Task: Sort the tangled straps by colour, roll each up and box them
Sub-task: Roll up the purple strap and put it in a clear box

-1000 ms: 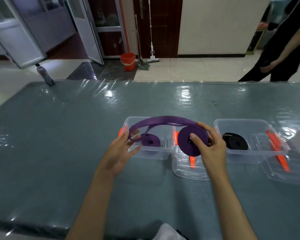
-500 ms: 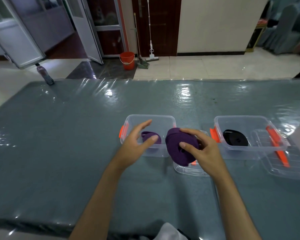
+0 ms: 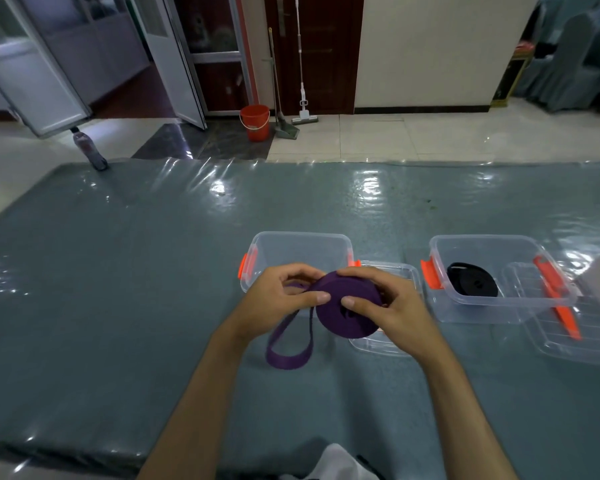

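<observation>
Grey-green film-covered surface point(image 3: 118, 289) fills mid-frame; tiled floor, orange bucket point(image 3: 255, 121), mop point(image 3: 303, 81) upper centre. Left hand point(image 3: 278, 301) and right hand point(image 3: 383, 304) pinch purple roll point(image 3: 343, 315).

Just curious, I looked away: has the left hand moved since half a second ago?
Yes. The left hand has moved right, from in front of the clear box onto the purple roll, now touching it.

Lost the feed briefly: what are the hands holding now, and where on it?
Both hands hold the purple strap roll: right hand on its right rim and face, left hand pinching its left edge.
</observation>
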